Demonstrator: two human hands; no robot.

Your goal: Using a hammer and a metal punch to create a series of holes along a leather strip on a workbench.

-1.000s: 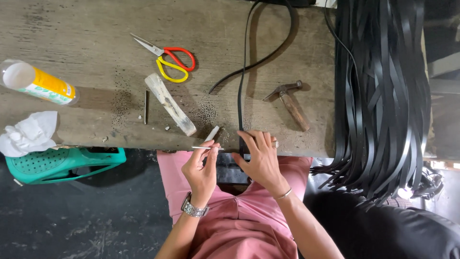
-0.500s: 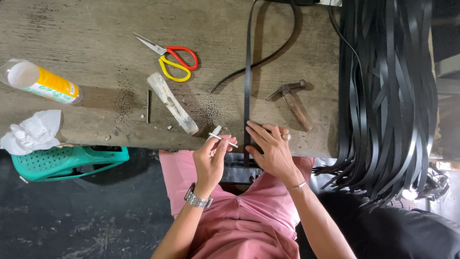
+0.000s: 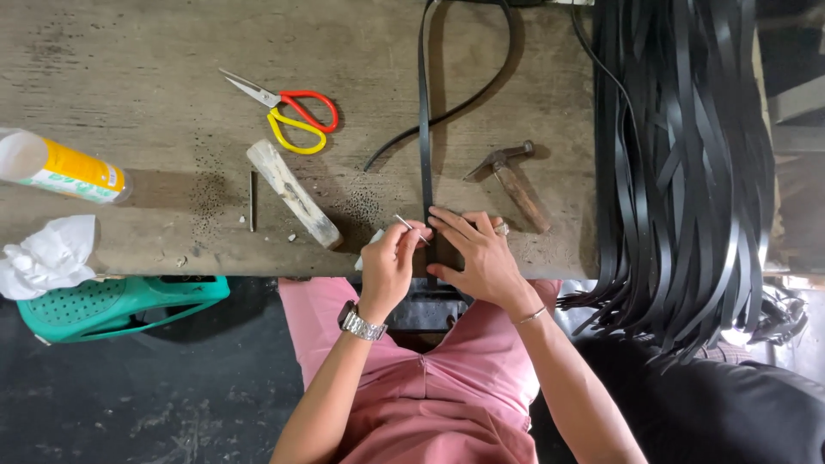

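Black strap [image 3: 425,129]: flat on surface [image 3: 129,51], under right hand [image 3: 481,258], now pinned.
Left hand [image 3: 387,266]: pinched on thin metal pin [image 3: 411,229], moved onto strap.
Hammer [image 3: 516,185]: beside right hand.

The person wears a pink garment that covers the lap and torso below the hands, with seams that meet in a shallow V just under the wrists. Both forearms are bare, with no sleeves reaching them. The left hand [image 3: 388,268] has a silver metal watch with a linked band strapped around the wrist just behind it, the band catching the light. The right hand [image 3: 481,258] has a thin, pale bangle circling the wrist just behind it, and a ring with a small raised top sits on one finger at the hand's far edge.
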